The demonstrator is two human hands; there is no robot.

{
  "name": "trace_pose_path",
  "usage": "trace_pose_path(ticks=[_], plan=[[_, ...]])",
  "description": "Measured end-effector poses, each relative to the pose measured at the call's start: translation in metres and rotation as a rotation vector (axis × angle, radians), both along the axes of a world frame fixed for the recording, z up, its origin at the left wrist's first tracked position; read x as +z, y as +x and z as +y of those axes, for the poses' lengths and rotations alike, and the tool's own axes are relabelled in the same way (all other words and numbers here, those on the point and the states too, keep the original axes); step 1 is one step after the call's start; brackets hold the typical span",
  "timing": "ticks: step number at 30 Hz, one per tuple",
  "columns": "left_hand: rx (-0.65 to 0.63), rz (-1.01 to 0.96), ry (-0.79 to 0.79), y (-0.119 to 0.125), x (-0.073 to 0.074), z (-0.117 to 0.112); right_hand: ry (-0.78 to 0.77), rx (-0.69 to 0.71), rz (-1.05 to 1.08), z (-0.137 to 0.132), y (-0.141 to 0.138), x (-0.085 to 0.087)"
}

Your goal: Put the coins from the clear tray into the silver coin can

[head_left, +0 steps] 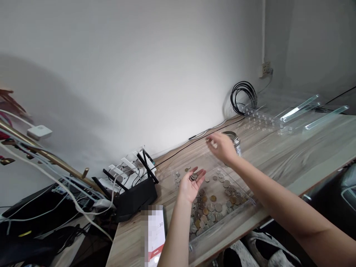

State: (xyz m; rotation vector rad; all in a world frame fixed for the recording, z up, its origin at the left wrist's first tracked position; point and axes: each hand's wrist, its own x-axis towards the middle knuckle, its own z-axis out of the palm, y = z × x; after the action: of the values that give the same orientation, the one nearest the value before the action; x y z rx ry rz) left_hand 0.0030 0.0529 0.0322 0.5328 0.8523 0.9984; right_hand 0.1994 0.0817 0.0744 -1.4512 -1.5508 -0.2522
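Observation:
My left hand [191, 184] is held palm up over the coins with its fingers slightly curled, and a few stacked coins [193, 177] rest in it. Higher and to the right, my right hand [221, 147] has its fingers pinched, with what looks like the edge of a coin [207, 140] at the tips. Behind that hand stands a round tin [236, 141] with a metal rim, partly covered by the hand. Many loose coins [211, 207], silver and brassy, lie in a clear shallow tray [222, 227] below both hands.
A phone [157, 233] with a lit screen lies left of my left forearm. Beyond it stand a black router [136, 198] and tangled white cables. Clear acrylic pieces [300, 109] and a coiled black cable [244, 97] occupy the far right of the wooden desk [280, 159], by the wall.

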Motion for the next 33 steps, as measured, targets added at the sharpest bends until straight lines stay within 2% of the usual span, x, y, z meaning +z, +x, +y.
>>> trace_pose_path(ticks=[4, 6, 7, 10, 13, 17, 19, 21, 26, 29, 31, 33], plan=[[0.048, -0.063, -0.007, 0.001, -0.002, 0.003, -0.256, 0.594, -0.165, -0.005, -0.044, -0.021], [0.099, -0.086, -0.015, 0.001, -0.003, 0.005, -0.366, 0.764, -0.243, -0.004, -0.059, -0.034], [0.116, -0.089, -0.024, 0.001, -0.004, 0.006, -0.405, 0.793, -0.25, -0.003, -0.063, -0.039], [0.095, -0.071, -0.036, 0.0, -0.004, 0.006, -0.449, 0.706, -0.18, -0.001, -0.066, -0.04], [0.001, -0.069, 0.002, -0.001, -0.003, 0.005, -0.351, 0.518, -0.075, 0.001, -0.05, -0.025], [-0.043, -0.039, 0.015, -0.002, -0.002, 0.002, -0.191, 0.161, 0.05, 0.004, -0.001, -0.002], [-0.043, -0.022, 0.024, -0.002, -0.002, 0.001, -0.203, -0.056, 0.067, 0.009, 0.026, 0.001], [-0.051, -0.013, 0.032, -0.001, -0.002, 0.001, -0.242, -0.186, 0.033, 0.014, 0.044, -0.001], [-0.063, -0.01, 0.033, -0.001, -0.002, 0.001, -0.265, -0.256, -0.061, 0.019, 0.053, -0.007], [-0.049, -0.023, 0.033, -0.001, -0.001, 0.001, -0.182, -0.262, -0.044, 0.016, 0.044, -0.003], [-0.037, -0.027, 0.024, 0.0, -0.001, 0.001, -0.073, -0.21, -0.046, 0.011, 0.031, 0.0], [-0.033, -0.03, 0.007, 0.0, 0.0, 0.001, -0.034, -0.056, -0.07, 0.005, 0.01, -0.001]])
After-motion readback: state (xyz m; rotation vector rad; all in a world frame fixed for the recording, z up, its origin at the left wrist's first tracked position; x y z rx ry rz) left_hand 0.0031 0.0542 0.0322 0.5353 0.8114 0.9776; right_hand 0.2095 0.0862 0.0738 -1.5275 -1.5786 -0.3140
